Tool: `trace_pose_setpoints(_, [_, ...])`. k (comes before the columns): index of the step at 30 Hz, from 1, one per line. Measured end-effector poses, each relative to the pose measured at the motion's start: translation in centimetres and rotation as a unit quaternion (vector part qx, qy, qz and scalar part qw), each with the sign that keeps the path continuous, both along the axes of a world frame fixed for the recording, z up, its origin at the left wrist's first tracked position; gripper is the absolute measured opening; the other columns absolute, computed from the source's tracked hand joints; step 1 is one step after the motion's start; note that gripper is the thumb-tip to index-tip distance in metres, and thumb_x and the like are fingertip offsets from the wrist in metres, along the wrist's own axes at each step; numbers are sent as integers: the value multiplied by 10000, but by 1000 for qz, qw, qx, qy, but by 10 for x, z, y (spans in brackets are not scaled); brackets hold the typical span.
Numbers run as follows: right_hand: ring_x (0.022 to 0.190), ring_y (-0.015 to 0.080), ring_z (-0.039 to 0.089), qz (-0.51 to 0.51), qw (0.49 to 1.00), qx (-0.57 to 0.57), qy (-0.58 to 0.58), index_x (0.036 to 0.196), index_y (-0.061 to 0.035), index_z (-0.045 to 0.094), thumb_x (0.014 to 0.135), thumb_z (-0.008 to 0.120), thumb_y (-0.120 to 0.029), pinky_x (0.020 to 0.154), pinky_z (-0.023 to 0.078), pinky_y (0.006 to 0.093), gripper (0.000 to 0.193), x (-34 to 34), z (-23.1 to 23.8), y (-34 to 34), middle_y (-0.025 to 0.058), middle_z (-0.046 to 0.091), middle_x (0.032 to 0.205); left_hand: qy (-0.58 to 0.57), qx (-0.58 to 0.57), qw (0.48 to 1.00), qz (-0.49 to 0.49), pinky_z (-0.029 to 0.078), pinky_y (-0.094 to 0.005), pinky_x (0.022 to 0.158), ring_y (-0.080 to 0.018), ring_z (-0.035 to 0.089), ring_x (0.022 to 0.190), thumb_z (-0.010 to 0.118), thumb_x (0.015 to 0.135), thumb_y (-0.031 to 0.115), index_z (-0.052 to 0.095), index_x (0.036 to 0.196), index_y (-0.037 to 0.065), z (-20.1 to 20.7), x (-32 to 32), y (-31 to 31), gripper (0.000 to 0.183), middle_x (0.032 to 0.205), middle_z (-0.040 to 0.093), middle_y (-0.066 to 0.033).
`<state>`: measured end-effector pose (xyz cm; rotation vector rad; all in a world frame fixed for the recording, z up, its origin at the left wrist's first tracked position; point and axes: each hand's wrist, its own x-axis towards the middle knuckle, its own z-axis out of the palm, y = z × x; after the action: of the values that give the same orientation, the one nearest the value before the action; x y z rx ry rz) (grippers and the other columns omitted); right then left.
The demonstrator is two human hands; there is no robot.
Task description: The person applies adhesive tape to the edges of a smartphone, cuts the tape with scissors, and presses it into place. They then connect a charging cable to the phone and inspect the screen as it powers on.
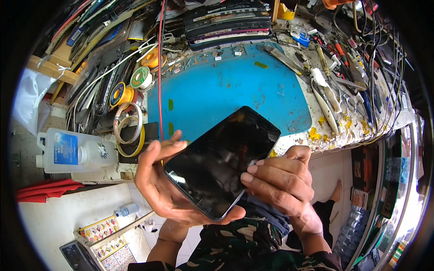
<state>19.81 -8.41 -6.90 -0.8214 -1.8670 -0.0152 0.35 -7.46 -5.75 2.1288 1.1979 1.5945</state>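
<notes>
A black smartphone [224,158] lies slantwise above the near edge of the blue work mat [208,86], its dark glossy screen facing up. Cradling it from below and from the left side is my left hand [158,185], with fingers showing beyond the left edge and more under the lower corner. My right hand [285,183] is closed at the phone's right edge, its curled fingertips resting on the border of the screen. The right thumb is hidden. Bright reflections cover part of the glass, near the lower left edge.
Solder spools [141,77] and tape rings [129,124] stand left of the mat, beside a white plastic jug [74,151]. Stacked phones [228,27] line the back. Tweezers, screwdrivers [341,54] and cables crowd the right. A red cable [160,67] hangs down at left.
</notes>
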Motion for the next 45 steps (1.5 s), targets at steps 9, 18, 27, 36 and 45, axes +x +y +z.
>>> trace_pose_setpoints(9, [925, 183, 670, 21, 999, -27, 26, 966, -109, 747, 697, 796, -71, 741, 485, 295, 276, 0, 26, -3, 10, 699, 1008, -122, -14, 976, -178, 471, -456, 1032, -373, 540, 1219, 858, 572, 573, 247, 1385, 150, 4, 14, 6, 1101, 1335, 459, -243])
trace_pose_setpoints(18, [902, 190, 622, 173, 972, -144, 61, 1009, -73, 753, 761, 800, -205, 765, 480, 299, 284, 12, 40, 16, 8, 690, 1004, -300, 42, 920, -247, 497, -502, 1010, -352, 579, 1158, 891, 574, 496, 393, 1271, 55, -3, 19, 32, 963, 1268, 510, -249])
trace_pose_setpoints(27, [860, 172, 577, 157, 978, -129, 41, 923, -109, 770, 687, 841, -154, 751, 467, 301, 250, 10, 54, 28, -25, 699, 946, -271, 19, 925, -266, 510, -479, 996, -341, 575, 1169, 901, 584, 470, 407, 1303, 36, 2, 10, 39, 975, 1273, 518, -248])
trace_pose_setpoints(36, [814, 153, 539, 3, 1000, 4, -8, 919, -125, 782, 638, 868, -190, 673, 454, 274, 301, -4, 48, 27, -36, 710, 926, -355, -79, 927, -95, 442, -443, 1051, -280, 555, 1212, 893, 596, 421, 324, 1409, 74, 15, 32, 14, 1051, 1382, 470, -161])
trace_pose_setpoints(45, [838, 166, 553, 47, 999, -20, 10, 976, -99, 761, 676, 852, -171, 716, 471, 282, 322, 0, 44, 33, -28, 703, 989, -386, -89, 911, -114, 434, -427, 1054, -274, 552, 1215, 913, 614, 359, 290, 1457, 57, 18, 33, 15, 1091, 1386, 473, -156])
